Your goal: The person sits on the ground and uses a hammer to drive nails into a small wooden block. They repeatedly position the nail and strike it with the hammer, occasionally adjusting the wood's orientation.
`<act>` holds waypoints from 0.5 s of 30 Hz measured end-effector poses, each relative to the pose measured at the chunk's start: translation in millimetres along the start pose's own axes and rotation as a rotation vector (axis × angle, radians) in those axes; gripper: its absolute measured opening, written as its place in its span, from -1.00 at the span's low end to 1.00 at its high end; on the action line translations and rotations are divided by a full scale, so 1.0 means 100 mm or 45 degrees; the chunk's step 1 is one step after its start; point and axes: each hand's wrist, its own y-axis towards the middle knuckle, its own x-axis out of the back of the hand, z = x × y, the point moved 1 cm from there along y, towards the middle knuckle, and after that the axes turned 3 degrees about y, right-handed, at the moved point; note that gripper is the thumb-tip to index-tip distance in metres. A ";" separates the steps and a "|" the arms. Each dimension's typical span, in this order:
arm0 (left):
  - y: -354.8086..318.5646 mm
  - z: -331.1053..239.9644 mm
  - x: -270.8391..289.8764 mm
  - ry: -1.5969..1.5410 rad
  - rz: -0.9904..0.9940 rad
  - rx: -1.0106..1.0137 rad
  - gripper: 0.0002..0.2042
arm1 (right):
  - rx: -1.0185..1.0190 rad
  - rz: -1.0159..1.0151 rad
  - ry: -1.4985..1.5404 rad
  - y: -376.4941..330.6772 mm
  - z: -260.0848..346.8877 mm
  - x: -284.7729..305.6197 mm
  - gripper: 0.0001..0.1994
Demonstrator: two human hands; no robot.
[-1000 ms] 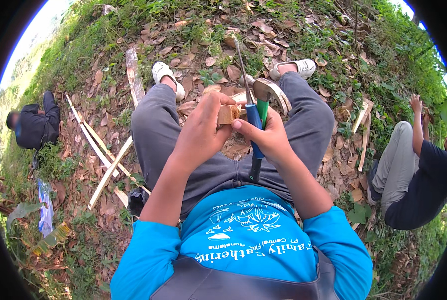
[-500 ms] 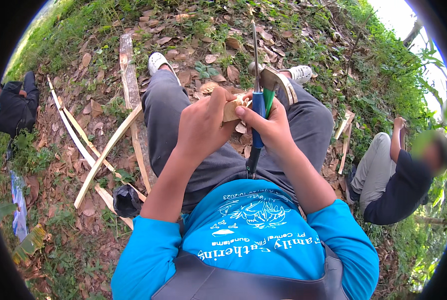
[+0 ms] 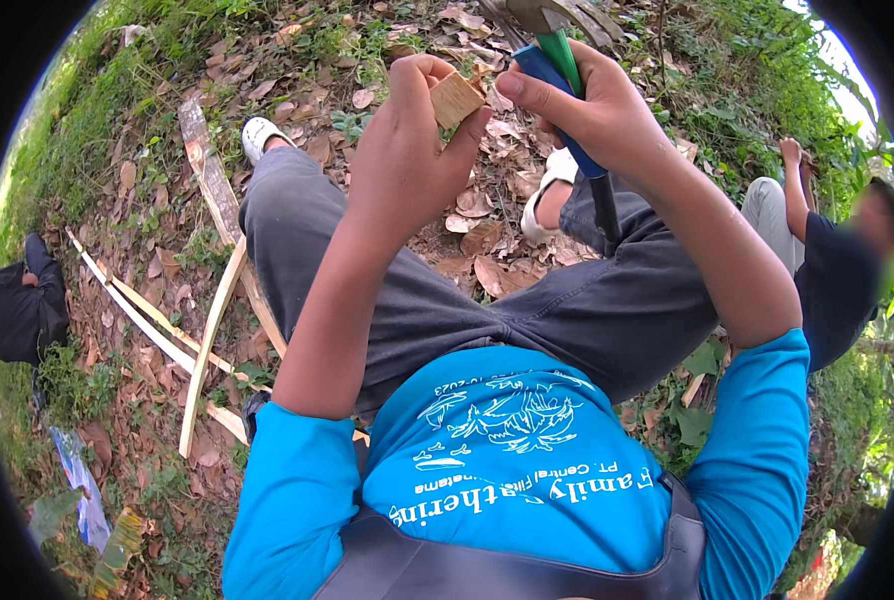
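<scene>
Leafy ground (image 3: 297, 60) of dry brown leaves and grass spreads all round, with long pale split slats (image 3: 207, 350) lying flat at the left. A crumpled blue-and-white wrapper (image 3: 79, 485) lies lower left. The tool (image 3: 567, 95) has a blue and green plastic handle, with a dark shaft below it; the right hand (image 3: 592, 110) has its fingers wrapped tight on the handle. The block (image 3: 457, 97), a small pale wooden chunk with a rough cut face, sits just left of the tool, pinched between the left hand's (image 3: 407, 150) thumb and fingers.
</scene>
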 end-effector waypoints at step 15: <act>-0.84 2.55 -1.64 0.607 0.722 0.814 -0.62 | -0.506 0.298 -0.109 0.65 -1.64 0.57 -0.46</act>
